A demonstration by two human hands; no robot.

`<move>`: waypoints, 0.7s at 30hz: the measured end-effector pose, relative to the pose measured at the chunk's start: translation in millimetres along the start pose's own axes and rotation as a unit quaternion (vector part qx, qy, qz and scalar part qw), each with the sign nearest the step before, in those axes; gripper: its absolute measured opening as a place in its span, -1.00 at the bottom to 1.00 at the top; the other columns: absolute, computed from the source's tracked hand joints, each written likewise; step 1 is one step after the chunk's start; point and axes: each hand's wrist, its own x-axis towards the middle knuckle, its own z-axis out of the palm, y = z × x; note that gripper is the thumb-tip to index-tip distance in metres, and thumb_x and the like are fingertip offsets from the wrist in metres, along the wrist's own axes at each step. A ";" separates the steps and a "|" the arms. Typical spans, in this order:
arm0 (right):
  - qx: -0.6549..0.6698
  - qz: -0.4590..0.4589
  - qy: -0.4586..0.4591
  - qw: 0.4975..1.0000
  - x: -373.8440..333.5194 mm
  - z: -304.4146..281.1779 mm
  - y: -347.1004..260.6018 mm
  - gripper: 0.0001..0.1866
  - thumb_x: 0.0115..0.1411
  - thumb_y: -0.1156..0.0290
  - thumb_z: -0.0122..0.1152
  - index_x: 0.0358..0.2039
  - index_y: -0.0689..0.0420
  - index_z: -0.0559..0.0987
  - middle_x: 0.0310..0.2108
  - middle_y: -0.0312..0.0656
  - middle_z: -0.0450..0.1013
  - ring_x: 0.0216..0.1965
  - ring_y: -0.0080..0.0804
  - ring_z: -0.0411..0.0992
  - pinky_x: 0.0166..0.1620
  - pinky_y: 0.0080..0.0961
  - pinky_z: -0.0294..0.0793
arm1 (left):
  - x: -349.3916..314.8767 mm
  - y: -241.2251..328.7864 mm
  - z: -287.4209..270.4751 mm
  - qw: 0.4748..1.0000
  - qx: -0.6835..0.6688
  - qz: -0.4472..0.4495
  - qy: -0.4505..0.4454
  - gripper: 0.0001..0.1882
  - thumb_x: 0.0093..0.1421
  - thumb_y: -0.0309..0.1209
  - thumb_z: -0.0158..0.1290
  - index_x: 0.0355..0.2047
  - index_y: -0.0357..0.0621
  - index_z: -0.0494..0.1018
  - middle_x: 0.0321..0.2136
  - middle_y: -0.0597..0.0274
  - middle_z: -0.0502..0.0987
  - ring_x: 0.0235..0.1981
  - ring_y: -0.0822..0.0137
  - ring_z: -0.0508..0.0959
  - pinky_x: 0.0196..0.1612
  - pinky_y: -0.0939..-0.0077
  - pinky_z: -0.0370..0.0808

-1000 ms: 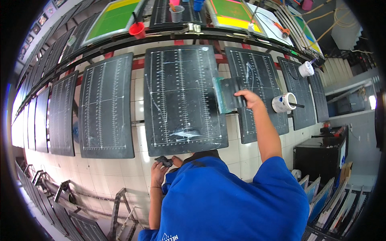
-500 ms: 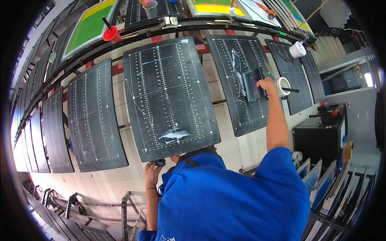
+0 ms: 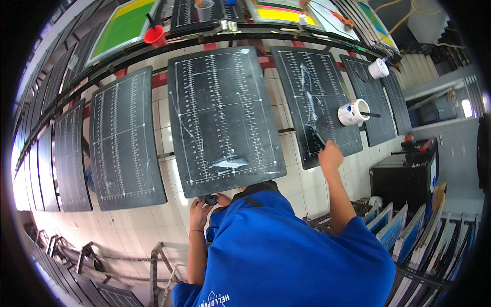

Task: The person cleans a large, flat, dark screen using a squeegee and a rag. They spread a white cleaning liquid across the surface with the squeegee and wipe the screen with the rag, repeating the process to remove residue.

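My right hand (image 3: 331,157) is closed around a squeegee (image 3: 320,137) over the near part of a dark, ruled board (image 3: 341,134) on the right. The squeegee is tilted and seen mostly edge-on, so its blade barely shows. White smears mark that board. Beyond my hand stands a white, paint-stained tub (image 3: 350,113) with a dark handle sticking out. At the near edge of the large middle board (image 3: 225,123), my left hand (image 3: 199,212) has its fingers closed on a small dark lumpy thing (image 3: 208,199). Its kind cannot be made out.
More ruled boards (image 3: 125,143) stand in a row to the left. Along the far rail (image 3: 189,43) are a red cup (image 3: 154,37), a clear cup (image 3: 204,10) and framed screens (image 3: 123,30). A white pot (image 3: 378,68) stands far right; a rack of frames (image 3: 409,235) is near right.
My right hand has drawn the squeegee nearer to me and turned it, so its broad dark face no longer shows. My left hand keeps its hold. The view has shifted slightly.
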 end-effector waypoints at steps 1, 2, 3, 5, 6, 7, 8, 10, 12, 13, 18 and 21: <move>0.040 -0.045 0.006 0.998 -9.3 -17.4 -5.8 -0.71 0.05 0.47 0.31 -0.17 0.12 0.54 -0.16 -0.06 0.55 -0.15 -0.03 0.56 -0.12 -0.14 0.56 | 0.5 0.3 0.3 1.000 -0.010 0.004 -0.006 -0.90 0.33 -0.50 -0.06 -0.17 -0.22 0.33 -0.14 -0.04 0.49 -0.13 0.01 0.61 -0.06 0.24 0.64; 0.078 -0.090 0.010 0.993 -20.2 -33.0 -12.6 -0.65 0.04 0.51 0.28 -0.11 0.10 0.55 -0.13 -0.09 0.55 -0.13 -0.05 0.55 -0.10 -0.16 0.55 | -0.1 0.2 0.7 1.000 -0.020 0.005 -0.008 -0.90 0.33 -0.51 -0.06 -0.17 -0.23 0.33 -0.14 -0.04 0.49 -0.13 0.01 0.61 -0.07 0.24 0.64; 0.118 -0.131 0.012 0.984 -30.9 -37.7 -18.2 -0.59 0.03 0.54 0.26 -0.05 0.08 0.55 -0.10 -0.12 0.54 -0.11 -0.07 0.55 -0.09 -0.17 0.55 | -0.3 0.3 3.2 1.000 -0.028 0.005 -0.010 -0.90 0.33 -0.51 -0.06 -0.17 -0.23 0.32 -0.14 -0.04 0.49 -0.14 0.01 0.61 -0.07 0.25 0.65; 0.232 -0.263 0.047 0.935 -58.7 -23.7 -41.4 -0.53 -0.02 0.59 0.23 -0.02 0.05 0.56 -0.07 -0.14 0.55 -0.07 -0.09 0.53 -0.03 -0.21 0.52 | 1.9 -0.4 7.1 0.999 -0.025 0.001 -0.021 -0.90 0.34 -0.51 -0.07 -0.16 -0.23 0.32 -0.13 -0.03 0.49 -0.14 0.02 0.61 -0.09 0.26 0.65; 0.270 -0.326 0.037 0.905 -80.9 -32.2 -64.2 -0.47 -0.07 0.66 0.17 -0.02 0.05 0.56 -0.04 -0.14 0.55 -0.04 -0.10 0.53 -0.03 -0.19 0.52 | 3.2 -2.6 7.1 1.000 -0.019 -0.005 -0.023 -0.87 0.35 -0.51 -0.09 -0.12 -0.25 0.30 -0.10 -0.05 0.48 -0.12 0.00 0.60 -0.07 0.24 0.63; 0.250 -0.364 -0.025 0.897 -105.2 -48.9 -86.6 -0.43 -0.11 0.68 0.15 0.00 0.07 0.55 -0.03 -0.13 0.54 0.00 -0.11 0.51 0.02 -0.20 0.50 | 4.8 -5.9 7.9 0.999 -0.012 -0.012 -0.028 -0.84 0.36 -0.52 -0.11 -0.08 -0.27 0.29 -0.06 -0.08 0.47 -0.10 -0.01 0.59 -0.04 0.22 0.61; 0.235 -0.445 0.012 0.864 -119.9 -29.7 -94.2 -0.43 -0.12 0.69 0.14 0.00 0.11 0.54 0.00 -0.12 0.53 0.05 -0.11 0.49 0.07 -0.23 0.48 | 5.5 -8.2 11.1 0.999 -0.005 -0.020 -0.037 -0.81 0.37 -0.52 -0.13 -0.03 -0.29 0.27 -0.02 -0.10 0.46 -0.07 -0.03 0.58 -0.01 0.20 0.59; 0.227 -0.505 -0.024 0.832 -154.9 -22.2 -115.2 -0.46 -0.08 0.66 0.11 0.00 0.14 0.55 0.01 -0.13 0.53 0.11 -0.14 0.47 0.13 -0.23 0.45 | 4.0 -13.2 14.8 0.999 -0.008 -0.024 -0.045 -0.82 0.36 -0.52 -0.10 -0.05 -0.25 0.28 -0.08 -0.02 0.47 -0.13 0.05 0.59 -0.07 0.26 0.61; 0.184 -0.568 0.002 0.802 -178.3 0.3 -121.1 -0.56 0.06 0.47 0.14 0.01 0.20 0.53 0.05 -0.14 0.49 0.08 -0.16 0.47 0.11 -0.27 0.46 | -3.6 -10.5 26.1 0.998 -0.007 -0.036 -0.043 -0.86 0.35 -0.51 -0.07 -0.10 -0.20 0.31 -0.16 0.09 0.48 -0.18 0.16 0.61 -0.16 0.35 0.64; 0.178 -0.573 0.006 0.800 -181.2 2.7 -128.1 -0.55 0.07 0.48 0.12 0.03 0.21 0.52 0.06 -0.14 0.48 0.09 -0.17 0.46 0.11 -0.27 0.45 | -3.4 -13.1 25.9 0.998 -0.004 -0.038 -0.044 -0.85 0.35 -0.51 -0.07 -0.09 -0.20 0.31 -0.17 0.10 0.49 -0.19 0.18 0.61 -0.17 0.37 0.63; 0.206 -0.560 0.058 0.800 -139.5 12.0 -202.3 -0.50 0.04 0.61 0.06 0.06 0.17 0.52 0.06 -0.13 0.49 0.10 -0.17 0.46 0.09 -0.28 0.48 | -10.4 -19.5 22.2 0.999 0.005 -0.040 -0.022 -0.81 0.36 -0.51 -0.08 -0.04 -0.24 0.31 -0.18 0.12 0.50 -0.20 0.23 0.60 -0.20 0.43 0.62; 0.252 -0.552 0.097 0.789 -67.8 4.0 -282.1 -0.54 0.01 0.66 0.08 -0.01 0.18 0.56 -0.02 -0.11 0.53 0.02 -0.16 0.50 0.04 -0.26 0.50 | -12.5 -20.5 11.0 0.999 0.019 -0.037 -0.011 -0.80 0.35 -0.51 -0.10 -0.03 -0.25 0.30 -0.16 0.08 0.50 -0.20 0.21 0.61 -0.17 0.42 0.62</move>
